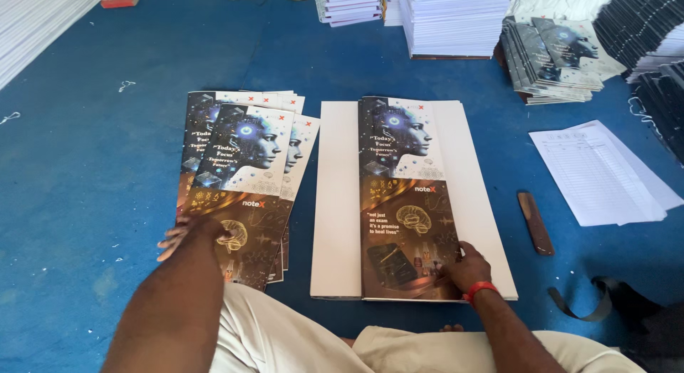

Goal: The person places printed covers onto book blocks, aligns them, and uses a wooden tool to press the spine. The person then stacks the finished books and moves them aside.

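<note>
Left hand [191, 234] spread flat on the near end of a fanned pile of printed covers [242, 180] at left, right hand [467, 267] pressed open on the near right corner of one cover [406, 195] laid lengthwise, near to far, over white board [335, 202], its edges partly hidden.

Glossy paper covers [239, 180], matt white board [338, 195], blue cloth floor [85, 173]

Blue floor mat [85, 166]: printed covers [242, 173], white sheets [335, 202].
</note>
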